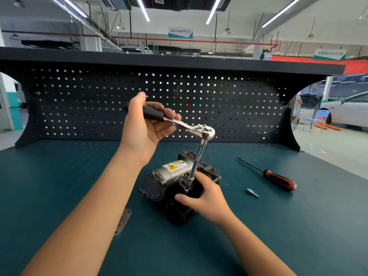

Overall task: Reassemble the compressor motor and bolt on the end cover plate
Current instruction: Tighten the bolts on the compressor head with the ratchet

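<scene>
- Compressor motor point(159, 175) lies on its side near the middle of the teal counter point(59, 176). It has a silver body with a yellow warning label and black housings at both ends.
- The left hand point(145, 126) is raised above and behind the motor. Its fingers point(169, 113) are curled round the black grip of a ratchet wrench point(205, 131), with the thumb up over the end of the grip.
- The wrench's shiny head points right. An extension bar point(197, 160) runs from it, slanting down to a socket seated on the near black end of the motor.
- The right hand point(205, 200) grips that black end. Its fingers are wrapped over the top just beside the socket and the thumb is pressed along the front.
- A flat grey metal piece point(123, 222) lies on the counter to the left of the motor, partly hidden by the left forearm.
- A screwdriver point(278, 179) with a red and black handle lies to the right, well apart from the motor, its shaft pointing back and left.
- A small silver fitting point(253, 193) lies between the screwdriver and the motor.
- A dark pegboard point(239, 100) stands at the back of the counter.
</scene>
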{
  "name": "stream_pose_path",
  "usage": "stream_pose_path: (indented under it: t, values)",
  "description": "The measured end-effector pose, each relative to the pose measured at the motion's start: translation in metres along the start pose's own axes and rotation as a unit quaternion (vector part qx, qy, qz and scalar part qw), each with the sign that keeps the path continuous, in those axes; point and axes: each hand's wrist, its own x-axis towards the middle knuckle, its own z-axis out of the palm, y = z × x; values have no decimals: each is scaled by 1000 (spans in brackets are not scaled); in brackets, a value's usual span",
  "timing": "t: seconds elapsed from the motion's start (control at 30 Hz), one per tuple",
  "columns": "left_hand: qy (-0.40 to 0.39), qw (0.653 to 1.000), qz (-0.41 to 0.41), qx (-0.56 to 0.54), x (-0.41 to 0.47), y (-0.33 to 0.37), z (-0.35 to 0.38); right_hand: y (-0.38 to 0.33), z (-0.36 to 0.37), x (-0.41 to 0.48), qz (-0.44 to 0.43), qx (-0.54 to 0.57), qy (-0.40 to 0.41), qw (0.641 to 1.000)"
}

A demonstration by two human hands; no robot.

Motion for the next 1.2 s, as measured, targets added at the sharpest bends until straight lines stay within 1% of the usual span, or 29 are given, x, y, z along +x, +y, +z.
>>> stream_pose_path:
  t: [0.1, 0.23, 0.4, 0.5, 0.57, 0.63, 0.67, 0.73, 0.77, 0.8, 0.9, 0.97, 1.07, 1.1, 1.13, 1.2]
  values:
    - [5, 998, -50, -44, 22, -7, -1, 0, 0, 0, 3, 11, -6, 1000]
    - [-18, 990, -110, -86, 42, -17, 7, 2, 0, 0, -1, 23, -13, 1000]
    - [-80, 963, -215, -142, 51, -20, 16, 2, -1, 1, 8, 19, -45, 999]
    - [-90, 960, -231, -133, 51, -19, 14, 2, -2, 2, 11, 3, -55, 998]
    - [-74, 963, -216, -140, 48, -18, 7, 3, -4, 0, 3, -10, -67, 998]
    - [-65, 971, -184, -139, 41, -14, -5, -1, -10, -4, 1, 20, -77, 997]
    - [-67, 975, -167, -129, 36, -12, -10, -5, -14, -6, 5, 69, -69, 995]
    - [-82, 982, -136, -106, 24, -6, -13, -15, -20, -8, 2, 189, -40, 981]
    - [-97, 983, -122, -91, 18, -2, -11, -18, -21, -8, -9, 229, -31, 973]
    - [-119, 984, -109, -70, 11, 2, -6, -21, -22, -10, -24, 243, -27, 969]
    - [-194, 979, -55, 40, -13, 6, 18, -28, -20, -18, -64, 195, 7, 979]
    - [-199, 973, -5, 117, -32, 4, 33, -25, -19, -22, -64, 175, 51, 981]
    - [-187, 951, 117, 215, -58, -7, 45, -21, -19, -22, -53, 158, 103, 981]
    - [-195, 944, 141, 224, -65, -11, 47, -20, -18, -22, -54, 160, 110, 979]
    - [-197, 945, 144, 216, -69, -13, 48, -20, -17, -21, -54, 162, 114, 979]
    - [-172, 967, 104, 156, -70, -14, 46, -21, -14, -21, -57, 161, 126, 977]
